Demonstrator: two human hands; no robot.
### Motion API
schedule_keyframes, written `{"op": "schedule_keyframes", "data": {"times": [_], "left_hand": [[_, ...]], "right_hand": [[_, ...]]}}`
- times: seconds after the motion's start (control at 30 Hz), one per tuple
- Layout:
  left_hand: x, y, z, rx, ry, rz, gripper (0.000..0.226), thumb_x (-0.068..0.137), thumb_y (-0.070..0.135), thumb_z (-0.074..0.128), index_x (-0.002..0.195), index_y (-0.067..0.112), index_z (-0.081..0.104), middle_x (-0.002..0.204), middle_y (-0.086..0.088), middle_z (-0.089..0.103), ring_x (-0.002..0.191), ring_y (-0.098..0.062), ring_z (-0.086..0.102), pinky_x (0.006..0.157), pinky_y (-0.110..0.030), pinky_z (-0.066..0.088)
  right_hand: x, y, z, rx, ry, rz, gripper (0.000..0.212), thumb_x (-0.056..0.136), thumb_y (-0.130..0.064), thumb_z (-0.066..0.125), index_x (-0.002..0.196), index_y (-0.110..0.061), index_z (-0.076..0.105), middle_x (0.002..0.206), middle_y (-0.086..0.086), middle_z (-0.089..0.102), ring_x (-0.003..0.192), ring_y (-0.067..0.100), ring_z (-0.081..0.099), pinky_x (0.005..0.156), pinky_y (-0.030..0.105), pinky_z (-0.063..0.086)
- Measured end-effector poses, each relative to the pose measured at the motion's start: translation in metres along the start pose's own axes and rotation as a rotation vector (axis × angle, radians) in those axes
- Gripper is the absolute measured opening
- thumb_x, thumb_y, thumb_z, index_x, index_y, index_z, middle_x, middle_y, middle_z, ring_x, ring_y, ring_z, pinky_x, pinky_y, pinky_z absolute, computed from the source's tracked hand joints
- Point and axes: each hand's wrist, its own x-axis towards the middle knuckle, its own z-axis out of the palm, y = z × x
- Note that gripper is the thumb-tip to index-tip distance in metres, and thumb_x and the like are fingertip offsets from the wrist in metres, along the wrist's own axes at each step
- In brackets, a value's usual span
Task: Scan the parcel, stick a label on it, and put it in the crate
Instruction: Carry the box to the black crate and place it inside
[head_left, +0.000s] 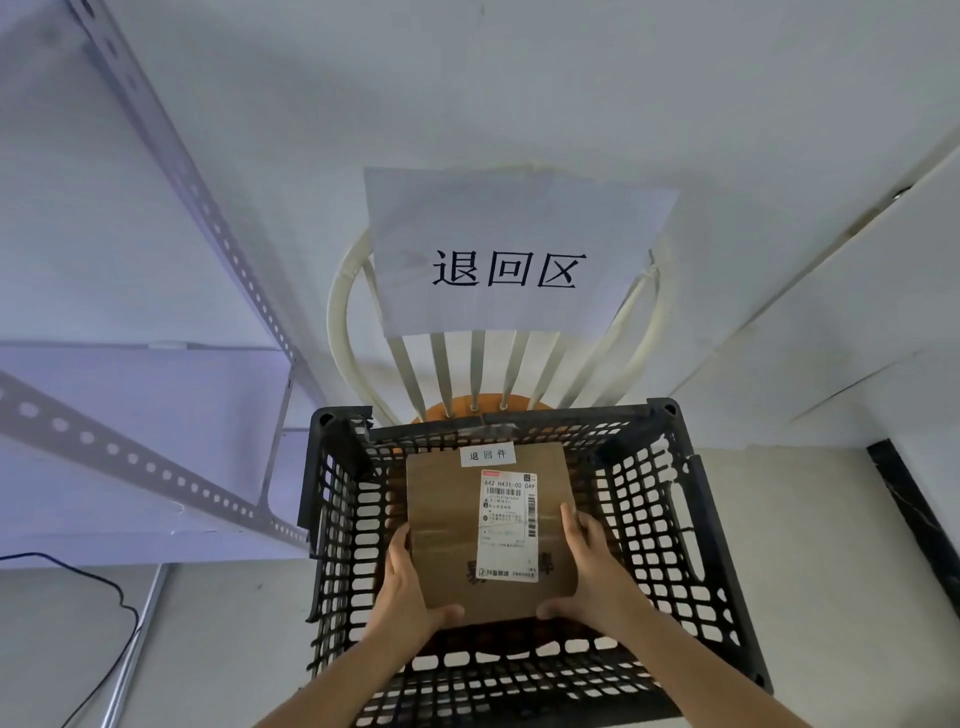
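Note:
A flat brown cardboard parcel is held inside the black plastic mesh crate. It carries a white shipping label with barcodes and a small white sticker near its far edge. My left hand grips the parcel's near left edge, thumb on its front corner. My right hand grips the near right edge, fingers lying along the side. I cannot tell whether the parcel touches the crate's bottom.
The crate sits on a cream chair with an orange seat; a paper sign hangs on its backrest. A metal shelf rack stands to the left, with a black cable on the floor. White walls are behind and to the right.

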Motion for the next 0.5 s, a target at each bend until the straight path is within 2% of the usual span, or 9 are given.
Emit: {"op": "schedule_keyframes", "data": {"times": [0.17,0.4,0.47,0.5], "left_hand": [[0.000,0.001,-0.002,0.035,-0.021,-0.013,0.130,0.063,0.020,0.090,0.148,0.022,-0.009,0.150,-0.006,0.024,0.132,-0.019,0.035,0.109,-0.035,0.035],[0.002,0.016,-0.006,0.104,-0.072,-0.008,0.130,0.067,0.017,0.087,0.149,0.020,-0.013,0.154,-0.007,0.023,0.137,-0.021,0.033,0.114,-0.039,0.033],[0.001,0.021,-0.007,0.147,-0.082,-0.015,0.130,0.069,0.019,0.086,0.150,0.017,-0.016,0.157,-0.008,0.018,0.139,-0.022,0.033,0.115,-0.039,0.033],[-0.001,0.024,-0.008,0.177,-0.082,-0.017,0.129,0.071,0.021,0.085,0.150,0.015,-0.017,0.159,-0.008,0.014,0.139,-0.023,0.033,0.114,-0.039,0.034]], "right_hand": [[0.002,0.001,0.002,0.003,-0.001,-0.022,0.142,0.060,-0.055,0.081,0.122,-0.043,-0.046,0.155,-0.009,-0.014,0.137,0.017,0.033,0.109,0.035,0.040],[-0.002,-0.004,0.005,-0.007,-0.016,0.047,0.142,0.063,-0.052,0.081,0.131,-0.032,-0.042,0.158,0.001,-0.017,0.138,0.019,0.036,0.110,0.036,0.039],[-0.002,-0.007,0.004,-0.018,-0.028,0.073,0.142,0.065,-0.050,0.081,0.139,-0.026,-0.038,0.159,0.006,-0.021,0.142,0.022,0.032,0.112,0.038,0.035],[-0.002,-0.009,0.003,-0.040,-0.028,0.082,0.140,0.066,-0.050,0.080,0.141,-0.023,-0.035,0.159,0.008,-0.024,0.145,0.025,0.024,0.115,0.040,0.030]]}}
